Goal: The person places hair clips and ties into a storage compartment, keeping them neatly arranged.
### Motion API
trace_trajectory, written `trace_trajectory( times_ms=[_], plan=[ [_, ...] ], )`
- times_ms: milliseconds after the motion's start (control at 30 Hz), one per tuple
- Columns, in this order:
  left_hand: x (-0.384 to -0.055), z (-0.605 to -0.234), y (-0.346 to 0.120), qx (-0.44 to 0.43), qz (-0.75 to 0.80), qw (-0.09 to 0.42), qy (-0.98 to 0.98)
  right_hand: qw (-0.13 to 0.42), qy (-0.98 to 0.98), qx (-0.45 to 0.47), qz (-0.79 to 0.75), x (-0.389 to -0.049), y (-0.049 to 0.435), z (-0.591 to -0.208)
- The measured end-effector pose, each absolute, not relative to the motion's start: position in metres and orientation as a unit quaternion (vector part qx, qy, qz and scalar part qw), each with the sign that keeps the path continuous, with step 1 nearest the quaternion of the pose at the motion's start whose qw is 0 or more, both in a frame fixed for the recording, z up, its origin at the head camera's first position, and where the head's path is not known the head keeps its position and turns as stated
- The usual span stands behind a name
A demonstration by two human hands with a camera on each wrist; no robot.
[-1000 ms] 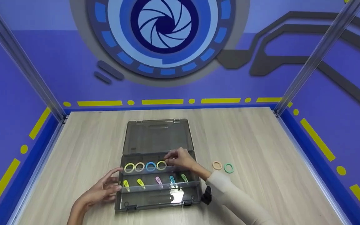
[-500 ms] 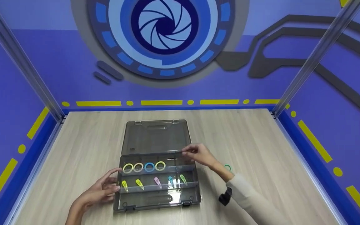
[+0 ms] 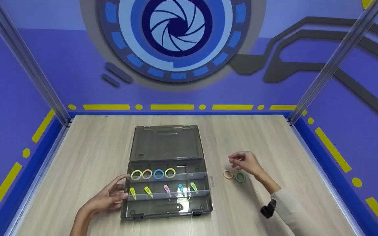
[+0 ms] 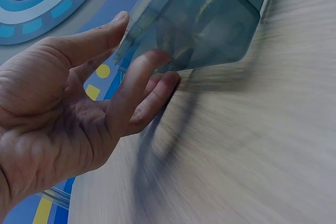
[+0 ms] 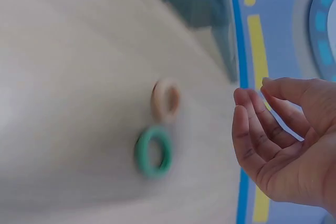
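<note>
A smoky see-through compartment box (image 3: 166,207) lies with its lid (image 3: 167,142) folded back. Several hair ties, one of them blue (image 3: 158,174), line its back row. Several snap hair clips, including a pink one (image 3: 167,188), sit in the row before them. My left hand (image 3: 105,198) rests its fingers against the box's left side; the left wrist view shows the fingertips on its wall (image 4: 226,30). Holding nothing, my right hand (image 3: 246,162) hovers just behind a peach hair tie (image 3: 228,174) and a green hair tie (image 3: 240,177) on the table.
The box's front compartment (image 3: 189,206) has a bright reflection on it. Blue printed panels (image 3: 176,95) with metal corner posts (image 3: 326,72) enclose the wooden table (image 3: 264,141) at the back and sides. A black device (image 3: 268,208) is at my right wrist.
My right hand has moved from the box's back row across to the right, near the two loose hair ties. The left hand stays at the box's left side.
</note>
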State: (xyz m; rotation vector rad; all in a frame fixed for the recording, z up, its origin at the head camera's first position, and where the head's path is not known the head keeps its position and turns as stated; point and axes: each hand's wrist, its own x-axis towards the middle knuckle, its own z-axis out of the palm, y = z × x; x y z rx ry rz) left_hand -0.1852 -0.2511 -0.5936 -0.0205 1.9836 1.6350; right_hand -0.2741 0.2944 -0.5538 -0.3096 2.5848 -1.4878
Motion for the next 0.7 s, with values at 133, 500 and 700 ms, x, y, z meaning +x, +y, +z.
trace_trajectory(
  times_ms=[133,500,700],
  plan=[
    [-0.185,-0.593,-0.252,-0.004,0.611,0.282,0.740,0.083,0.856,-0.069,-0.505,-0.271,0.315,-0.564],
    [-0.185,-0.594,-0.252,0.006,0.612,0.275,0.741,0.084,0.876,-0.021,-0.474,-0.265,0.340,-0.588],
    [-0.185,-0.593,-0.251,-0.012,0.612,0.280,0.739,0.096,0.883,-0.009,-0.459,-0.262,0.345,-0.594]
  ],
)
